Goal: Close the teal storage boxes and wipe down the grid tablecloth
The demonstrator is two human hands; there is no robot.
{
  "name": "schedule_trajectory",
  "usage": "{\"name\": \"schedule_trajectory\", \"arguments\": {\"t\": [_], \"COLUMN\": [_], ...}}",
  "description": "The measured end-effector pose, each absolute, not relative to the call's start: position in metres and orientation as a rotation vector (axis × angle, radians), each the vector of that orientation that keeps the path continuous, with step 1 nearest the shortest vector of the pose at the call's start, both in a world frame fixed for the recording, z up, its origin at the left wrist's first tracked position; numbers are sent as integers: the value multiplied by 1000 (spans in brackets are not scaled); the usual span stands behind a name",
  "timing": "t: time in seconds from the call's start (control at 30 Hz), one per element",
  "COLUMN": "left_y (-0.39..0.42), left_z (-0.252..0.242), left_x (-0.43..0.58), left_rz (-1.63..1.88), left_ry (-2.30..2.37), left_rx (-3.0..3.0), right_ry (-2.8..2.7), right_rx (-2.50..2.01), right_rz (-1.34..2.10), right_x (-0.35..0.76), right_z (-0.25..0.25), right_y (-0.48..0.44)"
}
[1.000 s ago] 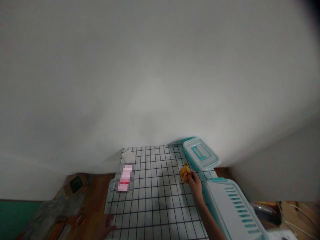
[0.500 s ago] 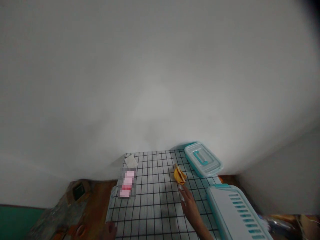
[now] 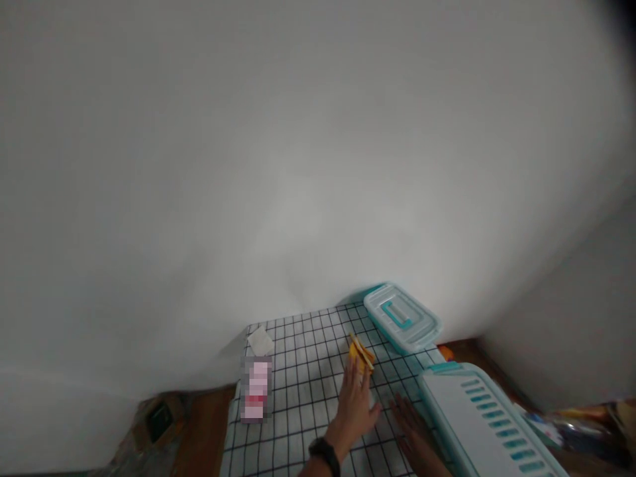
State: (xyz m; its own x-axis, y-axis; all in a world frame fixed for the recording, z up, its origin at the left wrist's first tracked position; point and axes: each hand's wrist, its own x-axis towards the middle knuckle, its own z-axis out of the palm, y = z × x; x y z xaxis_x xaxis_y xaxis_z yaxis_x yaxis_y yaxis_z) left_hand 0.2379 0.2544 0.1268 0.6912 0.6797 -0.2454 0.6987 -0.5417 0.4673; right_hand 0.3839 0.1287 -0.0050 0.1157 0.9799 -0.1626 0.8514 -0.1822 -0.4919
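My left hand [image 3: 352, 405], with a black watch on its wrist, reaches over the checked tabletop. Its fingers are spread, the tips at the near edge of a small crumpled yellow thing [image 3: 364, 352] that looks like folded cloth. Whether they press on it I cannot tell. To the right, my right hand [image 3: 411, 423] is stretched out flat and blurred, low over the table beside a white and turquoise plastic box [image 3: 487, 417]. Nothing shows in its fingers.
The table [image 3: 293, 424] has a white, black-lined grid cover. A turquoise lidded box [image 3: 403, 318] stands at its back right corner, against the wall. On the left lie a small white square [image 3: 260, 341] and a pixelated pink item [image 3: 256, 389].
My left hand has come from the lower left edge across to the yellow thing. My right hand has drawn back from it to the right, toward the near box. The view has tilted slightly.
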Motion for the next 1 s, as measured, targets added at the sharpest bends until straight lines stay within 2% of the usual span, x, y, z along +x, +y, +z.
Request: {"name": "schedule_trajectory", "arguments": {"t": [0.2, 0.4, 0.53, 0.7, 0.87, 1.0], "left_y": [263, 274, 286, 329, 395, 423], "left_z": [97, 110, 113, 112, 117, 127], "left_x": [268, 283, 301, 287, 208, 150], "left_rz": [-73, -108, -140, -216, -335, -419], "left_ry": [1088, 769, 761, 1109, 1596, 1757], "left_rx": [2379, 2530, 2595, 2607, 2488, 2428], "right_ry": [-1685, -1643, -1631, -1624, -1637, -1652], "right_rx": [-2132, -2143, -2149, -2155, -2150, -2147], "right_rz": [582, 532, 520, 526, 554, 574], "right_x": [376, 377, 379, 382, 385, 386], "right_z": [20, 50, 61, 68, 67, 66], "right_y": [127, 123, 125, 123, 119, 117]}}
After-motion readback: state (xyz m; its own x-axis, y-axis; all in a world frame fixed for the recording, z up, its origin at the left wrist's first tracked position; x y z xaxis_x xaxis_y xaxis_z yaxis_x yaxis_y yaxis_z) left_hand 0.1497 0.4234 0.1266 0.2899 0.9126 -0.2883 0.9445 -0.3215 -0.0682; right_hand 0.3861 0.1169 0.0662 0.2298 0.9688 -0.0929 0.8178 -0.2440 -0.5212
